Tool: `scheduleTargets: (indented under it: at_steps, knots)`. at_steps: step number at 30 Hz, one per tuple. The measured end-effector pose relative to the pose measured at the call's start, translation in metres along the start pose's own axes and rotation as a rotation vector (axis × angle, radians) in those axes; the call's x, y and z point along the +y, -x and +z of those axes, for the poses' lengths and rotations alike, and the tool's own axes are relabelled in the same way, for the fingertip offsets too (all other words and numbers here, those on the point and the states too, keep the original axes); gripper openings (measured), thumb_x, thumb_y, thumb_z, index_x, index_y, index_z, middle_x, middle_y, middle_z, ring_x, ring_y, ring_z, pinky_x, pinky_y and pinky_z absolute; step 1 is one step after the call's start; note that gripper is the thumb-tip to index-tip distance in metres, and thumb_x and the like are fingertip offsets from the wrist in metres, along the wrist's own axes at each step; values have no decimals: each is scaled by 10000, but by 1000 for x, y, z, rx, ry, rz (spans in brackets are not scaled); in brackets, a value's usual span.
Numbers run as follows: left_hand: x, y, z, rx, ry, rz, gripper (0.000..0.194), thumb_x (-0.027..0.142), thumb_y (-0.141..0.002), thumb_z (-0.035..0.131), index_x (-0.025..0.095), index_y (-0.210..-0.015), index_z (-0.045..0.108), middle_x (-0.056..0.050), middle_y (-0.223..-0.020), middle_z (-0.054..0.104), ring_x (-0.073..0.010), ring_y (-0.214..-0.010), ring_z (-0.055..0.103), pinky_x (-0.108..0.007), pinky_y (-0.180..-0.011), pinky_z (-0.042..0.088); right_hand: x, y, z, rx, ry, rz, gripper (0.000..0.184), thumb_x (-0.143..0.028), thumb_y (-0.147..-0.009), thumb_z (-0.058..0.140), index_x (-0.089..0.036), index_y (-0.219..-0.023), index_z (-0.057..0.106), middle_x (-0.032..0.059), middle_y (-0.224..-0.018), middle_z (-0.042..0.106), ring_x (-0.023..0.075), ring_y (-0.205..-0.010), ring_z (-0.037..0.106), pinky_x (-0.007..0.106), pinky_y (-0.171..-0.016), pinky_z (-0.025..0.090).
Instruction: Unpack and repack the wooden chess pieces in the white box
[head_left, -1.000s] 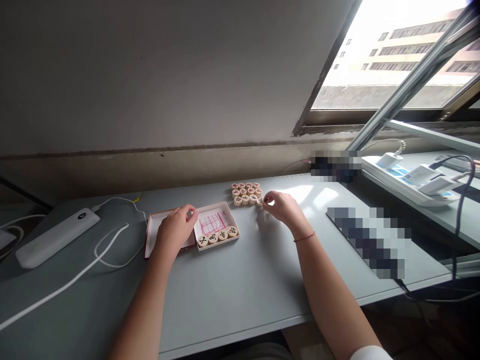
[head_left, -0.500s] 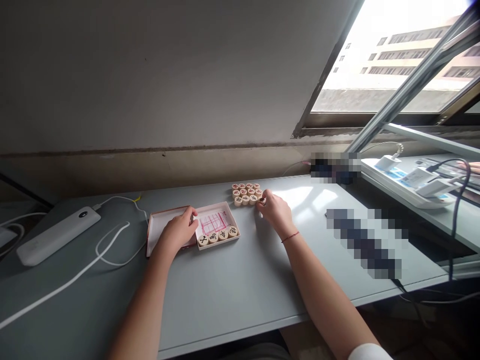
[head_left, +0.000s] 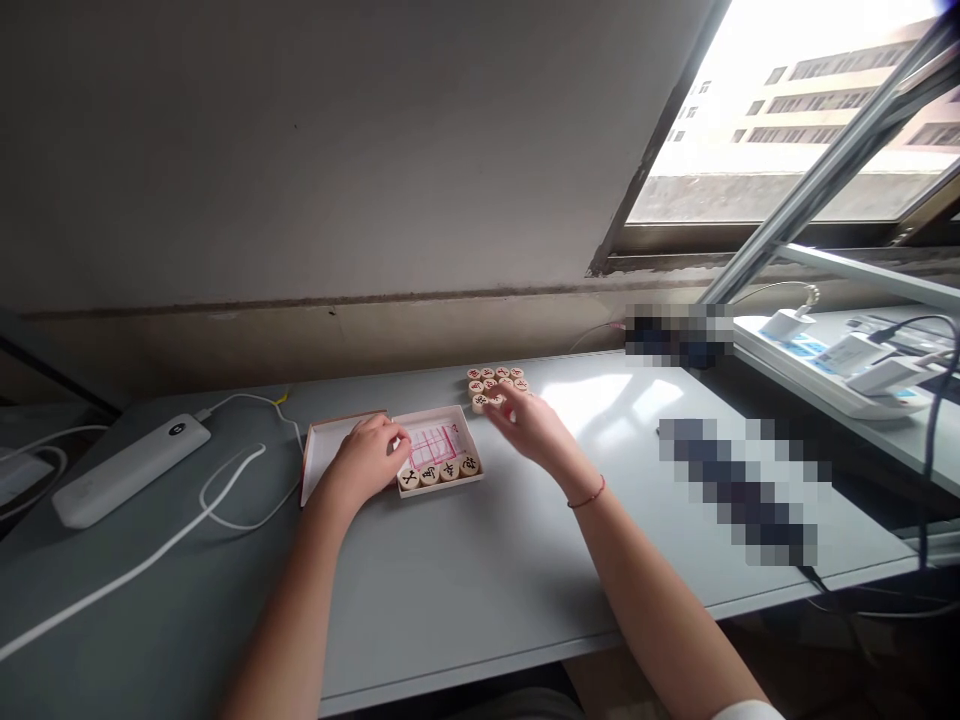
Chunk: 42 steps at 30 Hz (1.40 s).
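Your left hand point(head_left: 368, 457), fingers loosely curled, rests over the seam between the open lid point(head_left: 322, 452) and the box point(head_left: 474, 440), left of the table's point(head_left: 450, 570) middle; you can't tell if it grips anything. Four discs point(head_left: 429, 475) line the box's near edge. Beyond, your right hand point(head_left: 531, 425), fingers slightly parted, hovers over the game pieces point(head_left: 489, 374) near the table's far edge.

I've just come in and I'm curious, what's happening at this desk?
The person's right hand is at a cluster of xiangqi pieces, its fingers partly hiding the nearest row. The left hand is over the shallow lid, beside the open box. Four pieces with black characters line the box's near side.
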<state>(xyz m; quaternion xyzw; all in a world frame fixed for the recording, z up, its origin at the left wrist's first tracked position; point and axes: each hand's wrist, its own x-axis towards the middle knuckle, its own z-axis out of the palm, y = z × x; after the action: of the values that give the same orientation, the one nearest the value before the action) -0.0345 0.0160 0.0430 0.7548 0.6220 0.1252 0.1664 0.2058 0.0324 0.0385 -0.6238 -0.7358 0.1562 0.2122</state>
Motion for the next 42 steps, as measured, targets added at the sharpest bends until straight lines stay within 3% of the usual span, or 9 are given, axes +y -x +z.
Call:
scheduleTargets:
  at_steps: [4,8,15,23,27,32,36,39,42]
  knots:
    - [12,5,-3,-81,60,-11,344,185,-797,402,278,-848,728,-18,-949,717,-242,-1025,571,-338,-889,432,-16,6,24,-270,8,-114,282,-322,-973,343,-233,-901,600,16,-712,627,150,-593,536,241,-527,285]
    - [20,10,-3,-150,32,-55,298,205,-756,441,290,-751,726,-26,-850,729,-278,-1049,548,-381,-885,417,-17,6,41,-251,154,-64,293,-251,-976,302,-208,-831,552,39,-725,618,153,-591,520,258,-509,224]
    - [31,23,-12,-208,-35,-99,183,222,-755,461,258,-681,625,-59,-769,678,-288,-954,550,-388,-813,418,-15,5,42,-249,179,-50,281,-233,-966,298,-206,-840,548,44,-742,620,156,-604,519,263,-510,211]
    - [20,21,-15,-240,-31,-64,206,284,-751,505,291,-889,658,-45,-884,678,-268,-938,575,-343,-790,442,-13,3,39,-245,92,-75,272,-255,-967,332,-210,-805,546,15,-691,596,136,-570,488,251,-509,234]
    - [15,16,-16,-122,139,-27,242,347,-787,505,270,-970,644,-34,-985,674,-242,-985,586,-323,-826,455,-20,6,30,-87,-44,-121,246,-311,-974,362,-211,-943,585,15,-738,614,136,-605,522,240,-546,307]
    - [23,8,-5,25,573,-54,384,437,-837,531,211,-1139,597,-65,-1060,665,-210,-959,623,-323,-841,490,-35,16,25,18,-228,-406,401,-354,-860,601,-217,-1227,510,80,-1075,625,163,-792,590,255,-655,439]
    - [31,1,14,40,908,-85,406,445,-799,617,185,-1110,629,-83,-1084,683,-221,-1017,632,-322,-855,518,-35,16,28,108,-220,-401,249,-333,-933,501,-218,-1138,582,78,-997,642,165,-780,602,268,-672,467]
    - [33,-2,24,131,1009,-140,424,445,-765,660,176,-1091,640,-88,-1096,683,-220,-1027,633,-327,-875,523,-27,11,25,121,-189,-398,243,-322,-923,521,-219,-1123,613,93,-1113,609,153,-784,609,269,-689,486]
    - [33,-4,28,170,1044,-188,465,433,-751,668,190,-1144,613,-69,-1070,671,-185,-900,666,-330,-831,548,-17,7,15,92,-92,-284,250,-245,-876,560,-210,-1116,621,88,-1134,603,154,-812,613,264,-699,478]
